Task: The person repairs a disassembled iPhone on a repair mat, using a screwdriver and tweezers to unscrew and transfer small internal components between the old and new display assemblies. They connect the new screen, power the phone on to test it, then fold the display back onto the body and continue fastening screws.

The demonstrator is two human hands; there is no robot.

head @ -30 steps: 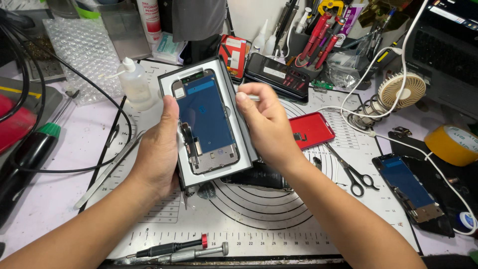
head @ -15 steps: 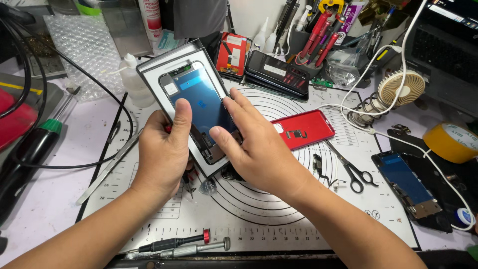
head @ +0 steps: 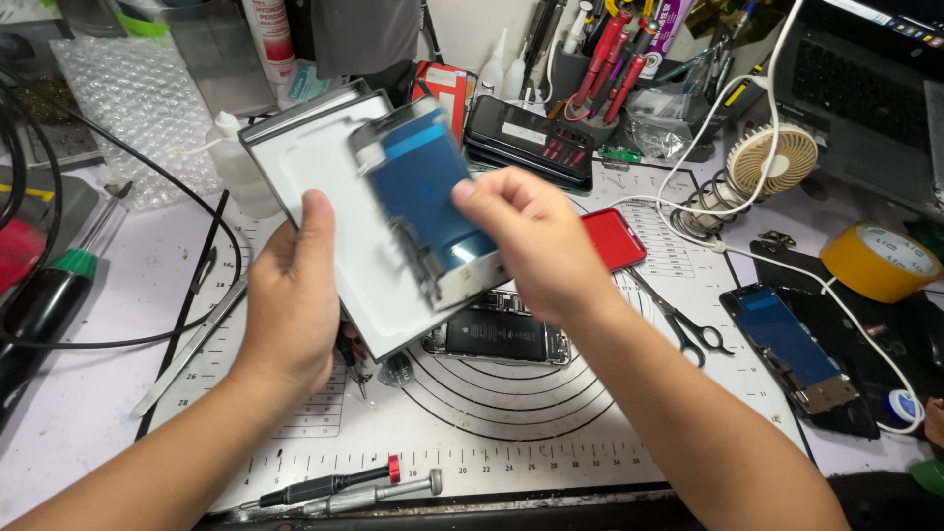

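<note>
A blurred phone screen panel with a blue film and metal back (head: 433, 202) is tilted, lifted just above a flat white tray with a dark rim (head: 334, 226), itself raised over the desk.

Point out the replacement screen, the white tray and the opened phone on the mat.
replacement screen (head: 433, 192): head view, blue film on its back.
white tray (head: 334, 211): head view, bare inner face.
opened phone (head: 497, 334): head view, its black battery.

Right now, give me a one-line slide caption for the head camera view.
Right hand lifts a phone screen out of a white tray held by the left hand, above an opened phone.
</note>
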